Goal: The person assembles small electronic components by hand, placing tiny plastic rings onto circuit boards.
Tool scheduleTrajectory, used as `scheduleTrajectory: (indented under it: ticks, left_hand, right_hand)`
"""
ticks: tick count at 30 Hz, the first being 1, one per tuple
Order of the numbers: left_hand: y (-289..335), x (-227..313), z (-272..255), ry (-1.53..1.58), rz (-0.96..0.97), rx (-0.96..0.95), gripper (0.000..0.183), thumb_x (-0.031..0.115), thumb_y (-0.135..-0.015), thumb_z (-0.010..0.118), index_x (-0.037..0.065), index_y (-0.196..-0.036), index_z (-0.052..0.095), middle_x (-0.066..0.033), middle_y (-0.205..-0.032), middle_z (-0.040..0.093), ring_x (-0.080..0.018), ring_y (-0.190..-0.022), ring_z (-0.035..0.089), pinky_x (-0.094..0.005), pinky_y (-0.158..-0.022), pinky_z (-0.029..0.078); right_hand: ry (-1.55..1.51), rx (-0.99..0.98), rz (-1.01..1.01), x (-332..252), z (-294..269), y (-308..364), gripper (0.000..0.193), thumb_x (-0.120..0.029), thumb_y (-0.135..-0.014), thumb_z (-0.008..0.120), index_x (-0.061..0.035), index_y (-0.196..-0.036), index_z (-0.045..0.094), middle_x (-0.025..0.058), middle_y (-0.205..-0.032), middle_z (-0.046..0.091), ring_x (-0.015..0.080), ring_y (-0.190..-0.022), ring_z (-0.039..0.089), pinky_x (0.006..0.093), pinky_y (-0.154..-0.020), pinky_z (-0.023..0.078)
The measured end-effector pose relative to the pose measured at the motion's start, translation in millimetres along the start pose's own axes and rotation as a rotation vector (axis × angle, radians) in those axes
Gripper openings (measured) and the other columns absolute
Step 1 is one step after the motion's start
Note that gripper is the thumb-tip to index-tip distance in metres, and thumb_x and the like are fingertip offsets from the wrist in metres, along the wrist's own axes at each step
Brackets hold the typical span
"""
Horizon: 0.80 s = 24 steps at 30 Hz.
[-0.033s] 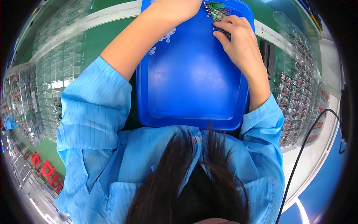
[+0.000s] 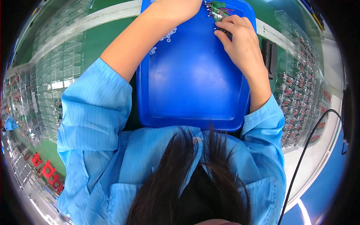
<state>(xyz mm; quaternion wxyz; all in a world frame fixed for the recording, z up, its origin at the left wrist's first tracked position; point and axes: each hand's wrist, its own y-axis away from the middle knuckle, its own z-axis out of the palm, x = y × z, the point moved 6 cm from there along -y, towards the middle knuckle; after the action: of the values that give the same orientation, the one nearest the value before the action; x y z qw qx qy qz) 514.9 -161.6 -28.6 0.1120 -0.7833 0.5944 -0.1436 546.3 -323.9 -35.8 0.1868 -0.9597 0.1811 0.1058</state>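
Head view, looking down. Blue plastic tray [image 2: 191, 90] sits in front of the person, its near rim close to the chest, its far edge cut by the top of the frame. Far right corner of the tray: a small heap of green circuit boards [image 2: 217, 5] with thin coloured wires and silvery tips.

Right hand [image 2: 242, 43] reaches over the tray's right wall to the near end of that heap. Thumb and forefinger stand a narrow gap apart, a dark piece [image 2: 227, 33] between them; cannot tell whether the grip actually bears on it. Other fingers bent, close together, over the boards.

Left hand [image 2: 182, 9] at the top edge, over the far part of the tray; fingers out of frame or hidden, so cannot tell the state of its grip. Beneath and beside its forearm, small translucent white rings [image 2: 168, 36] lie loose along the tray's left side.

Green bench [image 2: 95, 43] around the tray. Clear plastic trays [image 2: 56, 75] to the left; to the right, more clear trays filled with wired boards [image 2: 300, 93]. Black block [image 2: 269, 58] just beside the tray's right wall. Black cable [image 2: 305, 144] curves down at right. Red stools [image 2: 47, 169] at lower left.
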Motion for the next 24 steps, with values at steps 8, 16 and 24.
scheduleTrajectory:
  ticks: [8, 16, 24]
  left_hand:
    - [34, 4, -53, 0.408, 0.188, 0.299, 0.016, 0.013, -0.088, 0.065, 0.001, -0.081, 0.073, -0.0187, -0.085, 0.074, -0.0353, -0.081, 0.073, -0.0436, -0.074, 0.059]
    - [55, -15, -28, 0.809, -0.223, -0.003, 0.016, 0.012, -0.089, 0.069, -0.002, -0.093, 0.074, -0.0157, -0.079, 0.074, -0.0226, -0.073, 0.073, -0.0344, -0.07, 0.057]
    - [74, -10, 28, 1.778, -0.533, -0.549, 0.016, 0.018, -0.093, 0.071, 0.003, -0.092, 0.078, -0.0027, -0.08, 0.071, -0.0087, -0.065, 0.063, -0.0196, -0.06, 0.05]
  right_hand:
    - [0.081, 0.108, 0.015, 2, -7, 16, 0.019, -0.008, -0.085, 0.077, -0.003, -0.103, 0.078, 0.0077, -0.104, 0.07, 0.0295, -0.101, 0.063, 0.0407, -0.09, 0.053]
    - [0.121, 0.089, 0.012, -2, -7, 11, 0.011, -0.008, -0.085, 0.075, -0.0037, -0.095, 0.074, 0.0087, -0.099, 0.071, 0.0299, -0.102, 0.064, 0.0405, -0.089, 0.053]
    - [-0.208, 0.155, 0.031, -24, -15, -11, 0.007, -0.008, -0.097, 0.068, -0.0054, -0.104, 0.067, 0.0085, -0.106, 0.075, 0.027, -0.102, 0.072, 0.0342, -0.086, 0.056]
